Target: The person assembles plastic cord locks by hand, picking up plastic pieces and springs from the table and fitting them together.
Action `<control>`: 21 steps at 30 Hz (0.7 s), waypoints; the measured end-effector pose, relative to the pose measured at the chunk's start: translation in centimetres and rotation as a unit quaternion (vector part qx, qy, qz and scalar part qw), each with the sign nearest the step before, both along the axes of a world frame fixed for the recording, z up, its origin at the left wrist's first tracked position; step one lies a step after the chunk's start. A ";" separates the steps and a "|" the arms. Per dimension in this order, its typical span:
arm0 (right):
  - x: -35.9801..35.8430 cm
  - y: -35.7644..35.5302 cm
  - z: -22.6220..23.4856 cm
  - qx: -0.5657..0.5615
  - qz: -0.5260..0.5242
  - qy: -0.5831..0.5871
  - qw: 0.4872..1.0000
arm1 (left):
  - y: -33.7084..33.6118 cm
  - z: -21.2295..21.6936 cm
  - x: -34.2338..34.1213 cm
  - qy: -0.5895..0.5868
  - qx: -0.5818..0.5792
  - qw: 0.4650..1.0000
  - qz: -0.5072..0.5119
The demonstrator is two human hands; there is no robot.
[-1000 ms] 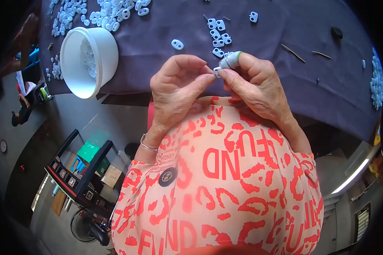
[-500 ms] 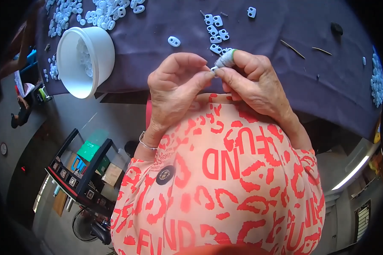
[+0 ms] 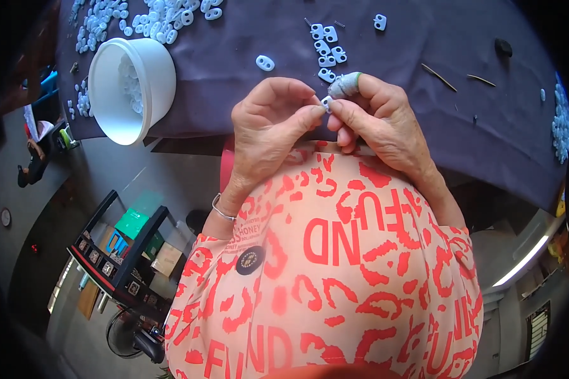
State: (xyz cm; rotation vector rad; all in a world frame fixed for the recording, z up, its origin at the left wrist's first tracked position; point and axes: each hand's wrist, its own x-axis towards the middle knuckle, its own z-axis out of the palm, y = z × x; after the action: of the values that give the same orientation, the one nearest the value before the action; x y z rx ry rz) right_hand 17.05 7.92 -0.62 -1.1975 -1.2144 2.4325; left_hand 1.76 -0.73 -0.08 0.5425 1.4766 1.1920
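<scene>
Both hands meet near the table's front edge around a small white two-holed plastic piece (image 3: 327,103), which looks like part of a cord lock. My left hand (image 3: 269,120) pinches it from the left with thumb and forefinger. From the other side, my right hand (image 3: 385,123) grips it with the thumb, and the forefinger wears a pale wrap (image 3: 345,84). Just beyond the fingers lies a short column of similar white pieces (image 3: 327,61). A single white oval piece (image 3: 265,62) rests left of them. Two tiny springs (image 3: 339,24) lie past the column.
A white tub (image 3: 146,88) partly filled with white pieces stands at the left on the dark tablecloth (image 3: 234,38). Piles of white ovals (image 3: 164,19) lie behind it, and more pieces (image 3: 562,120) at the far right. Two thin sticks (image 3: 439,77) and a black lump (image 3: 503,47) sit rightward.
The pinched piece has been turned so its face with the holes shows more. My wrapped forefinger has lifted slightly away from it. The whole view has shifted a little.
</scene>
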 end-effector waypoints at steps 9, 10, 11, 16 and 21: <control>0.0 0.0 0.3 -0.003 -0.011 -0.007 1.000 | 0.1 0.0 0.3 0.024 0.000 1.000 0.018; 0.0 0.0 0.3 -0.002 -0.018 0.001 1.000 | 0.2 0.0 0.4 0.026 0.004 0.999 0.020; 0.0 -0.1 0.2 -0.002 -0.018 0.000 1.000 | 0.2 0.0 0.4 0.028 0.008 0.999 0.022; 0.0 -0.2 0.1 0.025 -0.035 -0.002 0.999 | 0.2 0.1 0.3 -0.008 0.005 0.999 0.033; -0.2 -0.2 0.2 0.064 -0.026 -0.032 0.997 | 0.2 -0.1 0.4 -0.013 0.001 0.999 0.045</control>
State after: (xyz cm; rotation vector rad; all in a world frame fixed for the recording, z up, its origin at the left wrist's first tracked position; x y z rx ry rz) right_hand 16.81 7.68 -0.42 -1.2610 -1.3179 2.2585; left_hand 2.19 -0.55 -0.19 0.4634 1.4911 1.2655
